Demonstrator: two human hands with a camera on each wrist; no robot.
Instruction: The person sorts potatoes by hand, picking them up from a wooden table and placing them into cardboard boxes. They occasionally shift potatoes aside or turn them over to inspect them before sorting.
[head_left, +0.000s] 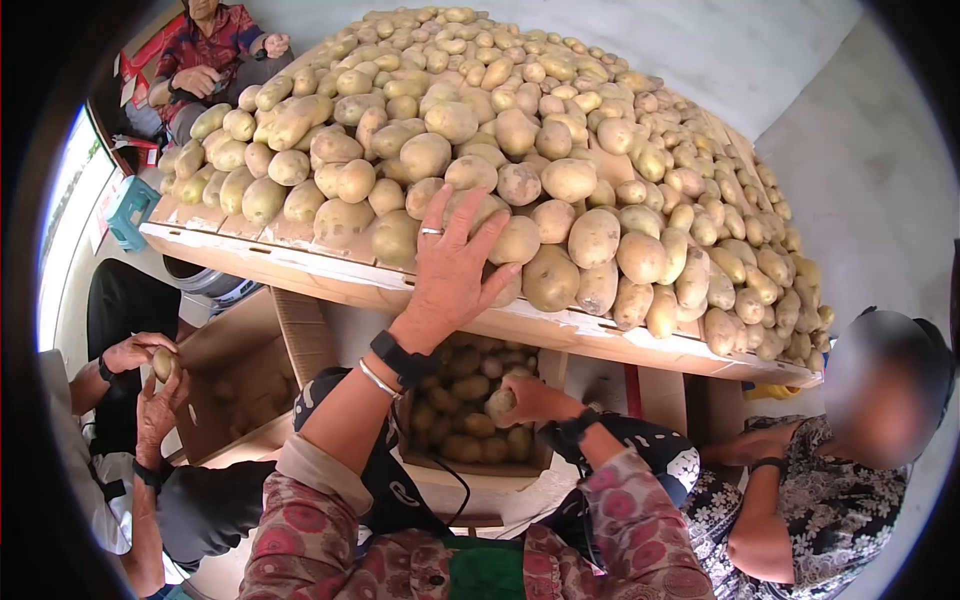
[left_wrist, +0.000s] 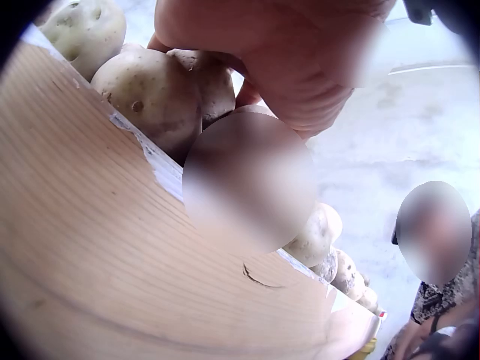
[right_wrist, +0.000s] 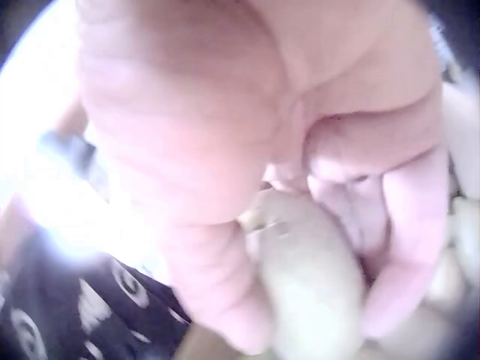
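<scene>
My left hand lies over potatoes at the front edge of the heaped table, fingers spread and pointing away from me, a ring on one finger. Beneath the palm, the left wrist view shows potatoes along the board's edge. Below the tabletop, my right hand grips a potato above a cardboard box holding many potatoes. In the right wrist view, thumb and fingers curl around that pale potato.
A wooden front board edges the potato heap. To the left, another person's hands hold a potato beside a second cardboard box. One person sits close on the right in a patterned top, another at the far left back.
</scene>
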